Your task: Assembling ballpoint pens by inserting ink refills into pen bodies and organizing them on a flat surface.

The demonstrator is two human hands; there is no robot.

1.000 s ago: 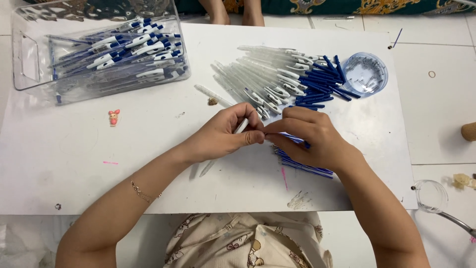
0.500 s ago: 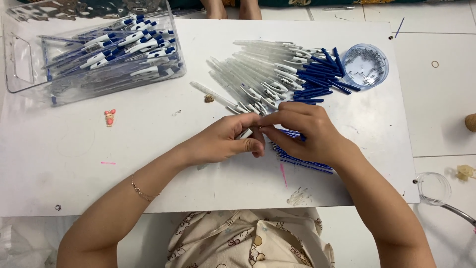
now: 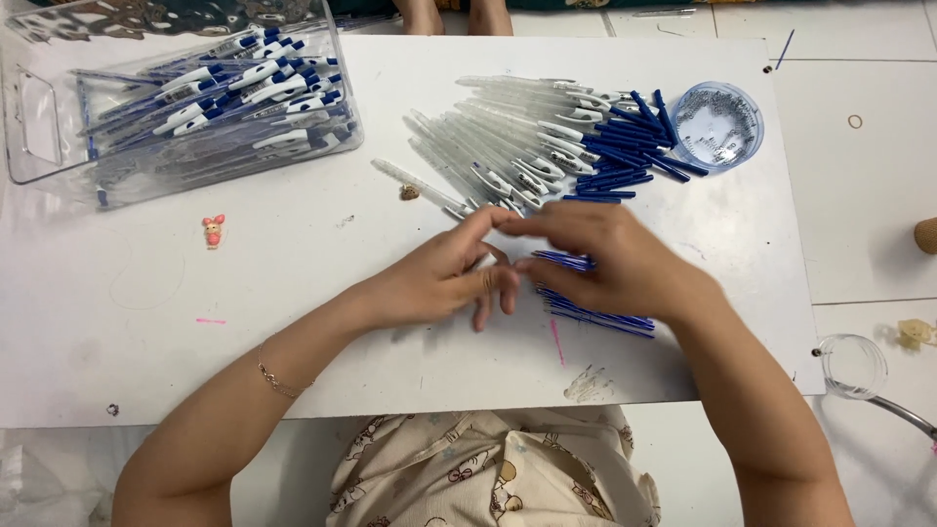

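Clear plastic bin far left, full of assembled blue-and-white pens. Small pink figurine just below it on white table. Round clear tub far right. Empty clear cup on floor, right.

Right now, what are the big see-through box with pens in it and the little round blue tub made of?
The big see-through box looks like clear hard plastic: glossy walls, and the blue-and-white pens show through them. The little round blue tub seems to be tinted see-through plastic too, though it could be glass; tiny grey bits, too small to identify, show inside.
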